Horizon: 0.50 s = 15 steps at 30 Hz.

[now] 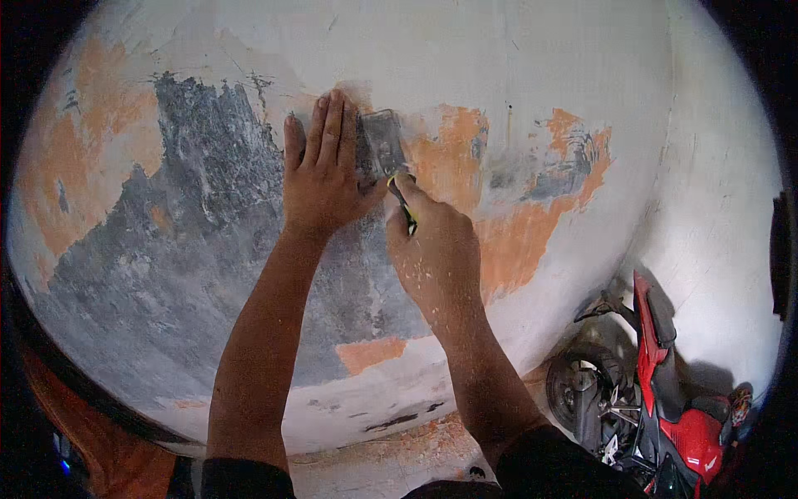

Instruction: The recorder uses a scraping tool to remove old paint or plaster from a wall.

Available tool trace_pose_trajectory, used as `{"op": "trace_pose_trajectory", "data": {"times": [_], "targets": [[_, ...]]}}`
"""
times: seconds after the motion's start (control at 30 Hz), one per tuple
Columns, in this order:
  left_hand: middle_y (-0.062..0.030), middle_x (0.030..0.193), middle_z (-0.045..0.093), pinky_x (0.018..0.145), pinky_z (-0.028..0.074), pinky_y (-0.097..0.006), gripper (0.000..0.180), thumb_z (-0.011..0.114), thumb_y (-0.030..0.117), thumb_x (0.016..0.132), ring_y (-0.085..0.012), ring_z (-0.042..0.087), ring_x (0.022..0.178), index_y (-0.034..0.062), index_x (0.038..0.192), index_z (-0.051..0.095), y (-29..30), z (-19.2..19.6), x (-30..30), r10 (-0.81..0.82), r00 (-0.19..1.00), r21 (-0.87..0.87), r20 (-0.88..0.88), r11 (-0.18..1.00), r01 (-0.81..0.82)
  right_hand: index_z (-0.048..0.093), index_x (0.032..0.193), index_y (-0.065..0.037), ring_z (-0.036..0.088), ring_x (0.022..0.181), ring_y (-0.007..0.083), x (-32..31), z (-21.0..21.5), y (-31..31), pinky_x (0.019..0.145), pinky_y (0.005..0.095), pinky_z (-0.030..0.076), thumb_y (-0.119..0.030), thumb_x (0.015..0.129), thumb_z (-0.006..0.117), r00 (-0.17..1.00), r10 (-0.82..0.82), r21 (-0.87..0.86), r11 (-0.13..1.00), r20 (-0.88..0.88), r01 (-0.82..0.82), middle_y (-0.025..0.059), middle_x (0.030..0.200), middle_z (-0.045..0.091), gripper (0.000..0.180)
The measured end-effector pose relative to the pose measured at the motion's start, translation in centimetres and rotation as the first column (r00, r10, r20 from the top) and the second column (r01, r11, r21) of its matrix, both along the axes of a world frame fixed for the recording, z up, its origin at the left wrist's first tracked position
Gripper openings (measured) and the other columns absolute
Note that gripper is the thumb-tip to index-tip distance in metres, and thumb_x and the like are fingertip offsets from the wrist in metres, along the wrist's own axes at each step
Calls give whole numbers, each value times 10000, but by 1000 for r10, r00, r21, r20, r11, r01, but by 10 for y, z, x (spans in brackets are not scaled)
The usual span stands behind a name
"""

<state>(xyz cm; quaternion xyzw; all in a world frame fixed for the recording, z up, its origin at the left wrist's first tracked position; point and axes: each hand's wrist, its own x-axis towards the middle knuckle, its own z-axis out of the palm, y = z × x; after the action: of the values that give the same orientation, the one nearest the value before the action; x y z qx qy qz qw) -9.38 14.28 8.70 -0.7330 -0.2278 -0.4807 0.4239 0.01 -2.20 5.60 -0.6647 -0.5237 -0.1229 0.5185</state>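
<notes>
A wall (pixel 465 58) with peeling white paint fills most of the view, with orange and dark grey layers laid bare. My left hand (pixel 326 170) lies flat against it, fingers stretched upward and thumb out to the right. Just right of it, my right hand (pixel 434 237) grips the yellow and black handle of a scraper (pixel 384 143). The scraper's wide grey blade points up and rests against the wall beside my left fingers. Its edge lies near the border between the scraped patch and the white paint.
A red and black motorbike (pixel 657 391) stands at the lower right, near the corner with another white wall (pixel 723 208). Paint flakes and dust lie along the floor (pixel 391 461) at the wall's foot. Something orange-brown (pixel 100 441) shows at the lower left.
</notes>
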Motion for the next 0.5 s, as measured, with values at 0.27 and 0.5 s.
{"op": "trace_pose_trajectory", "data": {"times": [0.27,0.5], "targets": [[-163,1625,294,1230,96,-582,1013,547,718,851,-280,247,1525,8,1541,335,-4,-1,-2,15,1000,-4,-5,1000,-15,613,1358,-128,686,801,402,3,0,-2,706,495,571,-246,978,560,1000,23,22,1000,-19,-22,251,864,655,402],[-166,1631,277,1232,92,-575,1041,506,764,854,-284,235,1528,6,1544,324,0,-1,-5,25,1000,-2,-7,1000,-25,631,1330,-100,674,738,411,8,-6,3,673,493,562,-233,963,583,999,37,61,997,28,-38,242,823,650,393]]}}
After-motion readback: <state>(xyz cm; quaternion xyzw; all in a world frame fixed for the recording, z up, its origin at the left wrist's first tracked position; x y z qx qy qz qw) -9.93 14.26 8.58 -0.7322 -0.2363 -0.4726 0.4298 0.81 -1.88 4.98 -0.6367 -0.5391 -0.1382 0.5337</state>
